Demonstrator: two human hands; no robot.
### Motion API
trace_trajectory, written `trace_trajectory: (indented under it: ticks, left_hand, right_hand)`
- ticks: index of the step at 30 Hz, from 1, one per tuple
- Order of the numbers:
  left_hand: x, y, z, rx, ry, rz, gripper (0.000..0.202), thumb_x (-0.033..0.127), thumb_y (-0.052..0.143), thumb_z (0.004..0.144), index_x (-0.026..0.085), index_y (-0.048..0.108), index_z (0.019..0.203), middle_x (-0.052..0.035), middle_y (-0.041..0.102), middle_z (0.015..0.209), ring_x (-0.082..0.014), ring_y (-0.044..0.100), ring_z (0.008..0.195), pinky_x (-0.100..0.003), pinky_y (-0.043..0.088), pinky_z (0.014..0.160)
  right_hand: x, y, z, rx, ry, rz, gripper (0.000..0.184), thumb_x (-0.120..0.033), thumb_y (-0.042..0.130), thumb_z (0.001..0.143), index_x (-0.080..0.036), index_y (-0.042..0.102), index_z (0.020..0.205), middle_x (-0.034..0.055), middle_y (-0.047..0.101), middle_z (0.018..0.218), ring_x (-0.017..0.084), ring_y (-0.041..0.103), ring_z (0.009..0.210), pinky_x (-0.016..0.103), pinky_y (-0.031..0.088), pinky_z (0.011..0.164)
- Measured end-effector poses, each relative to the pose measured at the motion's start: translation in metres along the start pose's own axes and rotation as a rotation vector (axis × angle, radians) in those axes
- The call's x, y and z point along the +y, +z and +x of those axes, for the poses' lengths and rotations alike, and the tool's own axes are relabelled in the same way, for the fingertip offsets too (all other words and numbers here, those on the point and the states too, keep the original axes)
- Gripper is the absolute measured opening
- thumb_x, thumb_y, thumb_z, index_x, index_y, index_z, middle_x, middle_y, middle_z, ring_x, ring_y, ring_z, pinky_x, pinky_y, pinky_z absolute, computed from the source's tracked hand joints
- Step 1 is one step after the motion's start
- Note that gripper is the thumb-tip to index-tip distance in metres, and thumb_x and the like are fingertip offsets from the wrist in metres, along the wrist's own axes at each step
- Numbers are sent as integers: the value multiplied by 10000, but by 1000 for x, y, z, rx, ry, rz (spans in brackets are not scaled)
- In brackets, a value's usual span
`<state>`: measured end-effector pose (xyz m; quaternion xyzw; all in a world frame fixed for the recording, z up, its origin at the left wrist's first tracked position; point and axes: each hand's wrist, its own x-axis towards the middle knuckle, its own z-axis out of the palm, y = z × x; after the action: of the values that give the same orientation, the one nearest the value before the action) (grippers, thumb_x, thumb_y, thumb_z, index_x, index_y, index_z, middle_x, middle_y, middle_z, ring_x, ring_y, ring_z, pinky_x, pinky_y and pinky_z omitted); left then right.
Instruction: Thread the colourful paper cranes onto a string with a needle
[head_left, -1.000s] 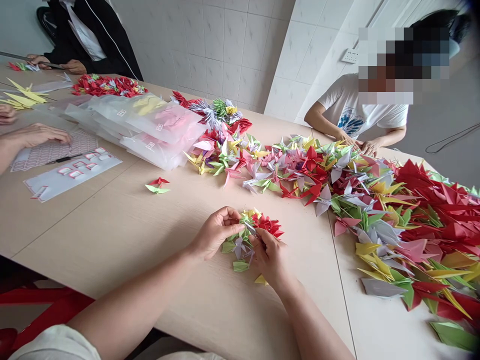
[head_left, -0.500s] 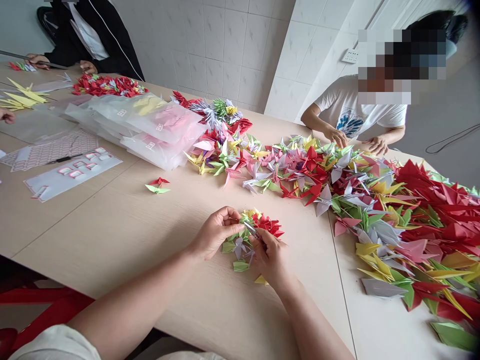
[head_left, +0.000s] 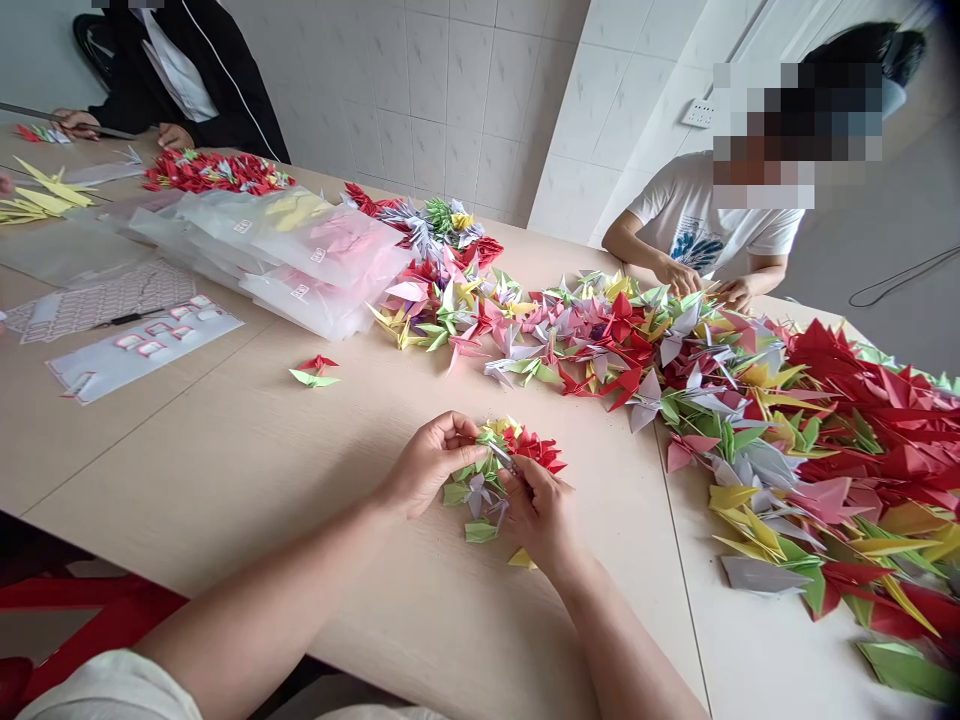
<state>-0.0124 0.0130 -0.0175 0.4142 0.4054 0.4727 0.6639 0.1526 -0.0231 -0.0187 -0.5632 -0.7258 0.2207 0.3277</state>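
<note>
Low over the table in front of me, my left hand [head_left: 435, 462] pinches a small green folded-paper crane [head_left: 489, 437] between thumb and fingers. My right hand [head_left: 541, 508] is closed around a slim silver-tipped tool [head_left: 502, 457], whose tip meets the paper by my left fingertips. Its handle is mostly hidden in my palm, so its exact kind is unclear. Behind and below my hands is a small pile of paper cranes, with red ones [head_left: 534, 447], a pale purple one [head_left: 478, 492] and a green one [head_left: 481, 531].
A long heap of colourful paper cranes [head_left: 622, 330] runs along the back and right. Plastic bags [head_left: 300, 260] lie back left, near a white label sheet [head_left: 146, 348]. One red-and-green crane pair [head_left: 315, 375] lies apart. Co-workers sit opposite [head_left: 697, 215] and far left [head_left: 210, 80].
My hands and the tool have barely moved. Across the table, the co-worker's hands have come closer together, and their head has shifted slightly left.
</note>
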Motion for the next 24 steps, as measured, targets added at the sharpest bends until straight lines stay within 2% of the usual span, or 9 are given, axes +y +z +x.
trace_trajectory:
  ticks: [3, 7, 24]
  left_hand:
    - [2, -1, 0, 19, -28, -41, 198, 179, 685, 682, 174, 528, 801, 26, 540, 775, -79, 499, 704, -203, 395, 660]
    - [4, 0, 0, 24, -49, -64, 203, 187, 690, 675, 171, 526, 794, 22, 546, 757, -84, 507, 681, -211, 402, 642]
    - [5, 0, 0, 4, -59, -37, 196, 180, 678, 681, 166, 533, 812, 10, 553, 769, -86, 502, 689, -210, 399, 632]
  right_hand:
    - [0, -1, 0, 20, 40, 47, 252, -340, 423, 889, -161, 574, 795, -31, 492, 546, 100, 425, 482, 199, 339, 467]
    - [0, -3, 1, 58, 66, 71, 261, -348, 428, 880, -147, 593, 890, -28, 511, 558, 103, 445, 497, 200, 348, 475]
    - [-1, -4, 2, 14, 70, 90, 255, -334, 416, 883, -150, 591, 855, -16, 519, 569, 111, 450, 511, 200, 340, 474]
